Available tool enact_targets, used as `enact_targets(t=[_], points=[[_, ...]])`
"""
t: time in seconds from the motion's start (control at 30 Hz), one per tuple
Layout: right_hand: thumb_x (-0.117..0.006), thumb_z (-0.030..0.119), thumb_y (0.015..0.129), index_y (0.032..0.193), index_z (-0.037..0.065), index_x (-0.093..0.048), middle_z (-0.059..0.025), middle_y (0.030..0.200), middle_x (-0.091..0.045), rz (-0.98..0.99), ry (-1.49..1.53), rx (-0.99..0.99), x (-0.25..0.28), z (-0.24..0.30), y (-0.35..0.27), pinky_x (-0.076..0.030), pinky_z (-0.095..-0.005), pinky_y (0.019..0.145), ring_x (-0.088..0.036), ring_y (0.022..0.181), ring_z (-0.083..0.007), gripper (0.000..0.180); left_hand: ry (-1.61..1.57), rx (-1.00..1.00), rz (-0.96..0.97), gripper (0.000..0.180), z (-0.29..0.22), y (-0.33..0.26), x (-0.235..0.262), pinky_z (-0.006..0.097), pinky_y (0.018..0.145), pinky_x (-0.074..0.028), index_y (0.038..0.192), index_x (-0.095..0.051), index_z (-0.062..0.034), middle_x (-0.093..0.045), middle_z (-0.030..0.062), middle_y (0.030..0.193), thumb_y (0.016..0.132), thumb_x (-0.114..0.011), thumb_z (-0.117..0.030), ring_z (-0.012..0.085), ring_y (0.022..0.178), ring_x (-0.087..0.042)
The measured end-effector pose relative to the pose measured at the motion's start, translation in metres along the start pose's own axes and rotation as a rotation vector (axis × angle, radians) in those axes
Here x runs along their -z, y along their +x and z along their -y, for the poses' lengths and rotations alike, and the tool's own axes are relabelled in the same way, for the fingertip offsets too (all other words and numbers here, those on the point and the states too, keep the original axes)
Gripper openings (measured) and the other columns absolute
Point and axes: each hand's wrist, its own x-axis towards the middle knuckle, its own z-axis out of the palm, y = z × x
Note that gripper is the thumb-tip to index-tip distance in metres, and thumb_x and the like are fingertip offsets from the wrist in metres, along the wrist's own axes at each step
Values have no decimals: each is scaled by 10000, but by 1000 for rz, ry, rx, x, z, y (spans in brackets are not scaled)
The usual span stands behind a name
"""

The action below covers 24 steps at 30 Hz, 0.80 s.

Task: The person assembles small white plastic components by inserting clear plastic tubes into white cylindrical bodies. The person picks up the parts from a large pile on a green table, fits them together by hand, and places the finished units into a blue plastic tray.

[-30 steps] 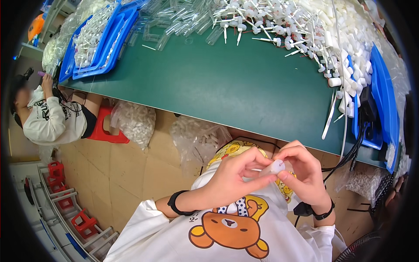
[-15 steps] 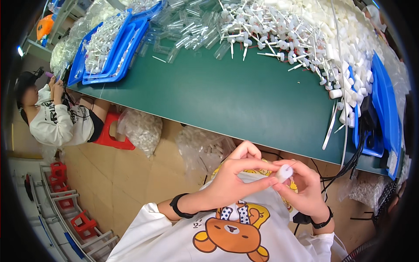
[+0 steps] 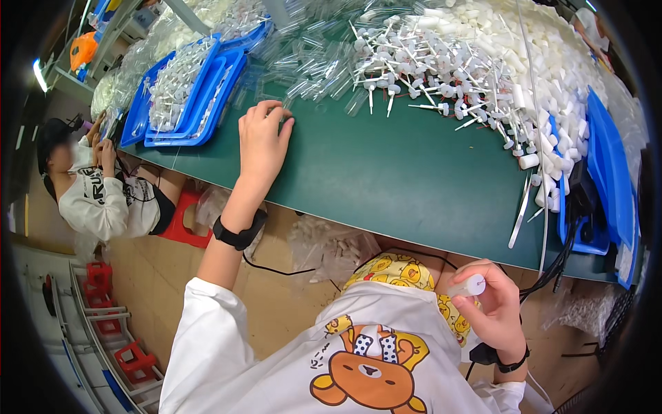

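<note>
My right hand [image 3: 491,303] is closed around a small white cylinder [image 3: 473,285] in front of my lap, thumb on one side and bent fingers on the other. The cylinder's round end faces up, with a thin reddish stub at its middle. My left hand [image 3: 264,141] reaches over the green table [image 3: 386,172], its fingers bent and its thumb a little apart from them; nothing shows in it. Its fingertips are beside the near edge of a spread of clear plastic tubes [image 3: 324,65].
White-stemmed parts with translucent discs [image 3: 441,76] and white cylinders [image 3: 496,34] are heaped at the back right. Tweezers [image 3: 519,214] lie near the right edge. Blue trays [image 3: 189,141] hold parts at left; another blue tray [image 3: 610,179] stands at right. A co-worker [image 3: 103,200] sits at left.
My left hand has let go of the white cylinder and moved up and left over the table. My right hand keeps the cylinder, slightly farther right.
</note>
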Motion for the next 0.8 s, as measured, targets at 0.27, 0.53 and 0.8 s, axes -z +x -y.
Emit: enact_targets(t=[0.27, 0.53, 0.8], points=[[-643, -72, 719, 1002, -23, -566, -109, 998, -594, -11, 8, -11, 1, 5, 3, -446, -251, 749, -562, 898, -151, 298, -300, 131, 40, 360, -9, -3, 5, 294, 813, -415, 1173, -477, -18, -528, 97, 1008, 820, -544, -1, 198, 896, -526], [-711, -74, 646, 915, -16, -562, -159, 980, -577, -176, -37, 308, 13, 15, 6, -503, -312, 784, -595, 872, -199, 313, -1306, 67, 734, 335, -150, -46, 92, 294, 780, -399, 1113, -514, 15, -470, 74, 873, 945, -335, -211, 152, 824, -488], [-750, -49, 585, 873, 17, -567, -134, 889, -582, -266, -221, 488, 13, 13, -9, -486, -291, 651, -585, 766, -192, 347, -1502, 53, 829, 267, -190, -66, 86, 279, 658, -398, 1096, -460, -10, -426, 82, 866, 870, -541, -128, 184, 752, -453]])
